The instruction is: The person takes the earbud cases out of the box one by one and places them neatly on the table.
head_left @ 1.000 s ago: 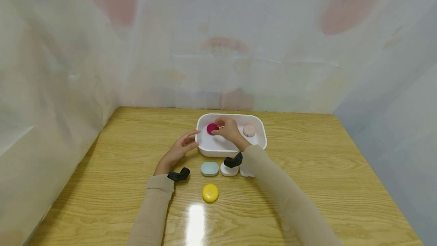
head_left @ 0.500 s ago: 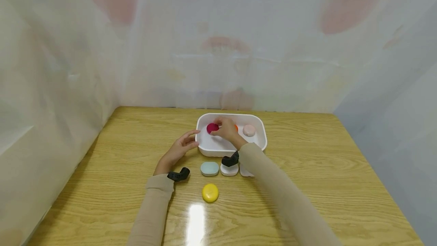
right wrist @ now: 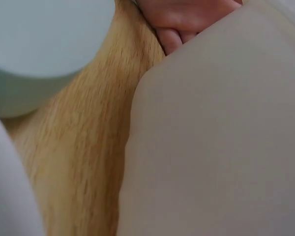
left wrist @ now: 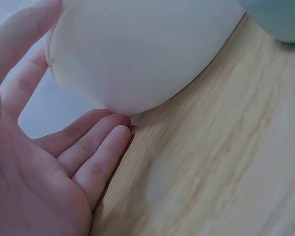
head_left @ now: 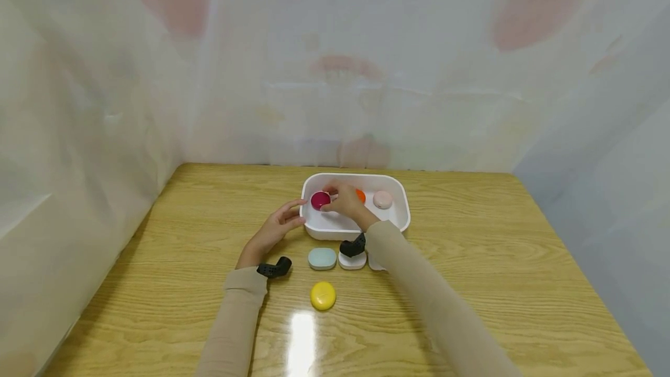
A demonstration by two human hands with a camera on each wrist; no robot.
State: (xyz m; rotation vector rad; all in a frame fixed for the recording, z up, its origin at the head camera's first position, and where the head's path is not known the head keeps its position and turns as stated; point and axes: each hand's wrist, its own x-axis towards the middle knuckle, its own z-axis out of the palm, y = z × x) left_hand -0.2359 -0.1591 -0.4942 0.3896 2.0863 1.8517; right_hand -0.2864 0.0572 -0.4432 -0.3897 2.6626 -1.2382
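Observation:
In the head view a white rectangular bin point(head_left: 330, 230) stands on the table. My right hand point(head_left: 345, 199) reaches into it and pinches a round magenta case point(head_left: 320, 201) by its right edge, at the bin's left end. Beyond that hand, partly covered by it, lies a round orange case point(head_left: 360, 195), and a pale pink one point(head_left: 382, 199) sits at the bin's right. My left hand point(head_left: 273, 230) rests its spread fingers against the bin's left side. The left wrist view shows these fingers point(left wrist: 96, 162) at the bin's wall; the right wrist view hides the right fingers.
In front of the bin stand a pale blue oval case point(head_left: 321, 258) and a white oval one point(head_left: 352, 260), with another white piece point(head_left: 375, 264) partly behind the right sleeve. Nearer lies a round yellow case point(head_left: 323, 295). Patterned sheeting point(head_left: 335, 115) hangs behind the wooden table point(head_left: 209, 202).
The magenta case has shifted slightly left and nearer within the bin, my right hand at its edge. The orange case has come into view beside that hand. My left hand has stayed put.

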